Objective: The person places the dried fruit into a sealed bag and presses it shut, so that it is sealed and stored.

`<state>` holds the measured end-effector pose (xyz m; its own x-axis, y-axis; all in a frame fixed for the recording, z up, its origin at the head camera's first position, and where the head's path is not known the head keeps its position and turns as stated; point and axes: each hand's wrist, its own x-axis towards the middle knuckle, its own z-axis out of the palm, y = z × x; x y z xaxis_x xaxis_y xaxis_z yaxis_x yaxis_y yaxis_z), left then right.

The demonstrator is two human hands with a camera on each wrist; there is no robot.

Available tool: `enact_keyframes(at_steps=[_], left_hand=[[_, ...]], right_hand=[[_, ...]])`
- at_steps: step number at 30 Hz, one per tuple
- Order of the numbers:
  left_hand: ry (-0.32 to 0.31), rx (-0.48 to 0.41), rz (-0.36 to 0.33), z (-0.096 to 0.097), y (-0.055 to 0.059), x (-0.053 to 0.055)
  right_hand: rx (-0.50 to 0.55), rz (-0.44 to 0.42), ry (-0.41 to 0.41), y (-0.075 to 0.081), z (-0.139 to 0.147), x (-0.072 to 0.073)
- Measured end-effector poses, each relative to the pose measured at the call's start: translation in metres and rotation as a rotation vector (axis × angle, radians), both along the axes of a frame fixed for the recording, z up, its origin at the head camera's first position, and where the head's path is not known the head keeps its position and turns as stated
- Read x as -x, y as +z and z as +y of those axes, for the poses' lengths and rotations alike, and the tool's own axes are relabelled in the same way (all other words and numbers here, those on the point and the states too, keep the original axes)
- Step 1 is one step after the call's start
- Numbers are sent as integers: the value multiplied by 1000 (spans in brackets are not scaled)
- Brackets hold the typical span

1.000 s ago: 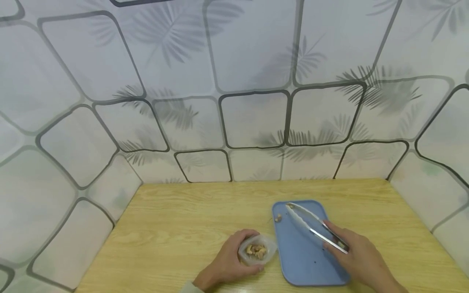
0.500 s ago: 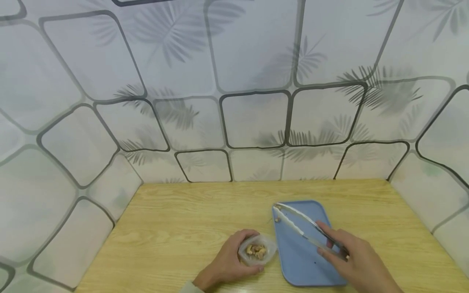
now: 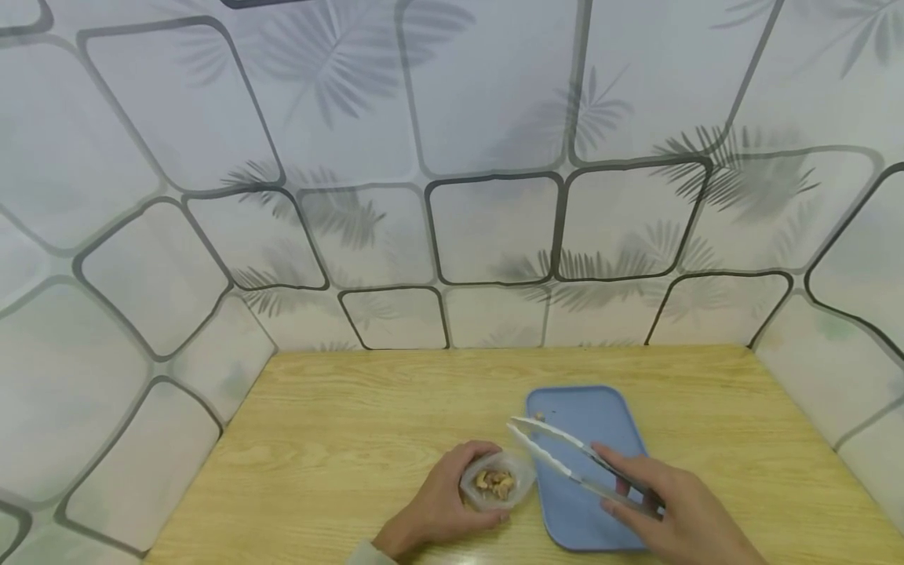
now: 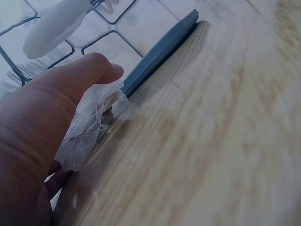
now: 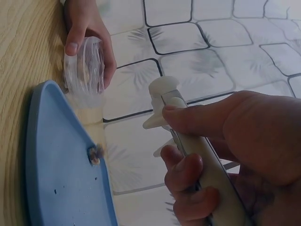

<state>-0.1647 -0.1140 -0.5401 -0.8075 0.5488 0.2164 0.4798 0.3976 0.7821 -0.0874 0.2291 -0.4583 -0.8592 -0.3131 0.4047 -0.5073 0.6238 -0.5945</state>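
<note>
Tongs of pale plastic with metal arms [image 3: 565, 459] sit in the right hand [image 3: 664, 510], thumb on top and fingers [image 5: 186, 176] curled under the rear of the arms, a grip that leaves the two white tips free ahead of the fingertips; the tips stand slightly apart and carry nothing. They hang above the near-left edge of the flat blue plastic tray [image 3: 600, 408], pointing toward the small clear plastic cup of brown nut pieces [image 3: 497, 482]. Left hand [image 3: 441, 506] wraps its fingers [image 4: 89, 70] round that cup, thumb on the near side, pressing it down on the light wooden table [image 3: 353, 424], probably to steady it. Cup rests just beyond the tray's left edge, close to the tong tips. One brown nut fragment [image 3: 539, 416] lies on the tray beyond the tips, with a few dark crumbs [image 5: 55, 192] scattered near it. Patterned wall panels [image 3: 487, 227] enclose the table.
</note>
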Motion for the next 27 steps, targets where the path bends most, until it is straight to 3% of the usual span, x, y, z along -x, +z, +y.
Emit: enact_keyframes(at_steps=[4, 9, 16, 27], left_hand=[[-4, 2, -1, 0, 1, 0], [-1, 6, -3, 0, 2, 0], [0, 6, -10, 1, 1, 0], [17, 22, 3, 0, -1, 0]], right_hand=[[-12, -3, -12, 0, 0, 0], [-90, 41, -131, -1, -1, 4], [-216, -194, -295, -14, 2, 12], [-242, -302, -328, -33, -6, 25]])
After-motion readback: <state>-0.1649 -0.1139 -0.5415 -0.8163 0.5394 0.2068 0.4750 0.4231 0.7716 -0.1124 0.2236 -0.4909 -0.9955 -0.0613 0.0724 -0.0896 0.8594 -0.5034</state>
